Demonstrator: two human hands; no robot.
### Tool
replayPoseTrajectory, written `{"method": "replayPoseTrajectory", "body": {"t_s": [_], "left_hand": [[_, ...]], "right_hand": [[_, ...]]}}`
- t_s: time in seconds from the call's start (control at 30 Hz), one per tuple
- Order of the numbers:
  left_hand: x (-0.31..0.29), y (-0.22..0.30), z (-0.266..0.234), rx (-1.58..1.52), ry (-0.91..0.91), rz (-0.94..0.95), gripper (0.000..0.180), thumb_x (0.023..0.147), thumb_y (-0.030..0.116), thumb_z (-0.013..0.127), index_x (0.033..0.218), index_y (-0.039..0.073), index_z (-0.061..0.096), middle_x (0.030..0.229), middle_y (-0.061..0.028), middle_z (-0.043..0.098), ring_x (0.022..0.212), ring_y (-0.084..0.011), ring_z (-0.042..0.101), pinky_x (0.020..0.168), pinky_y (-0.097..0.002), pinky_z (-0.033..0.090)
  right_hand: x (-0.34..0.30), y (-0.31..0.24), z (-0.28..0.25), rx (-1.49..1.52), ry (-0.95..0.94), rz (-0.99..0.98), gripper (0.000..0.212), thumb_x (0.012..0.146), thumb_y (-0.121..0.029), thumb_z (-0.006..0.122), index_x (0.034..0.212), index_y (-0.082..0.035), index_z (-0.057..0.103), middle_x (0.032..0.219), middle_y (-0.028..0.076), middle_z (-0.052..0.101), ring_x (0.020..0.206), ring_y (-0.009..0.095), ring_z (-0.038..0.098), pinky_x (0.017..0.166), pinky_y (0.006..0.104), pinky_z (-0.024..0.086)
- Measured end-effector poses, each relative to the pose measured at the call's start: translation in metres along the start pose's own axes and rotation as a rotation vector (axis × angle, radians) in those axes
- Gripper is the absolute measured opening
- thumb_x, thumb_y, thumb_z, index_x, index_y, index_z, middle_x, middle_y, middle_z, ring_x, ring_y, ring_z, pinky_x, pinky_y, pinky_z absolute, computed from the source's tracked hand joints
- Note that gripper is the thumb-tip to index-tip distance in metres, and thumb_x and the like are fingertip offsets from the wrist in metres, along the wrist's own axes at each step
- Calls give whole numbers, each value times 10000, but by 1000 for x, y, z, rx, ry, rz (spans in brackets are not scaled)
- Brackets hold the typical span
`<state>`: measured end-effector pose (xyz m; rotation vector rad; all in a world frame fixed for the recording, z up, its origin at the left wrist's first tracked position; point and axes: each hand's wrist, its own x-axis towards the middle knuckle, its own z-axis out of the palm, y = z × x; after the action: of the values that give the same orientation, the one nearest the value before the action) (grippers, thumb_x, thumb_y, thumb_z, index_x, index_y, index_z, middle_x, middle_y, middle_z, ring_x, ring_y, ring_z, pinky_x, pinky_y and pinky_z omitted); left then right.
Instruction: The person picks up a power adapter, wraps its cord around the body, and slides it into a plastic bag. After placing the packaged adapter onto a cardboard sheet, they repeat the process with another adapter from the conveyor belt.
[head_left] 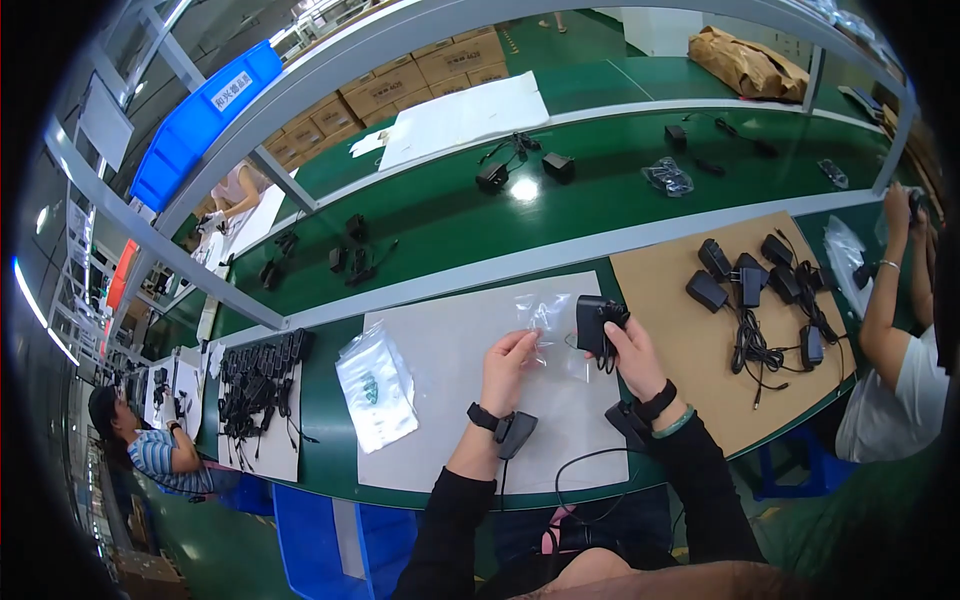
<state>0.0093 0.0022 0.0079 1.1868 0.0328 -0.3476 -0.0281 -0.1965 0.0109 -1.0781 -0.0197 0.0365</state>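
Observation:
Between the finger and thumb of my left hand [510, 365] is the edge of a clear plastic bag [546, 312], which spreads out to the right. My right hand [638, 358] is closed around a black power adapter [592, 325], its cable bundled against the body under my fingers. The adapter is right beside the bag; whether part of it overlaps the bag I cannot tell. Both hands are above a pale sheet [460, 440] on the green bench. On that sheet's left part lies a stack of clear plastic bags [378, 395].
Several adapters with cables [750, 280] lie on brown cardboard [660, 260] at right. More black adapters [262, 385] are heaped at left. A metal rail [520, 272] crosses behind the sheet. People sit at both sides [900, 370]. Blue bins [318, 540] stand below the bench.

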Motion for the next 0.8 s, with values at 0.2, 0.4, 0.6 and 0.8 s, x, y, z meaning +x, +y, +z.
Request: {"method": "replayPoseTrajectory", "body": {"t_s": [0.2,0.4,0.6,0.8], "left_hand": [[-5,-1,8,248,69,384,143,816,43,602,751,69,478,674,23,477,637,-95,475,607,-223,400],[-4,4,-2,813,2,462,210,814,27,592,727,85,410,678,32,434,635,-72,448,585,-213,384],[1,6,-14,325,129,305,161,834,45,574,787,76,423,705,24,459,607,-60,429,544,-194,372],[-8,3,3,615,187,469,102,852,72,561,842,70,459,730,23,482,598,-54,439,532,-188,378]], "right_hand": [[-19,-17,21,-13,-346,-28,414,895,-92,486,1286,-3,384,1089,92,559,864,147,587,692,259,510],[-10,-12,11,-181,-334,88,458,872,-88,511,1296,5,367,1126,101,533,873,160,584,692,281,512],[-9,-7,13,-375,-113,-73,444,872,-70,490,1294,4,373,1129,95,529,826,154,589,681,270,511],[-22,-16,18,-106,-101,-104,398,896,-109,453,1273,-1,387,1109,107,549,834,174,608,648,252,506]]}}
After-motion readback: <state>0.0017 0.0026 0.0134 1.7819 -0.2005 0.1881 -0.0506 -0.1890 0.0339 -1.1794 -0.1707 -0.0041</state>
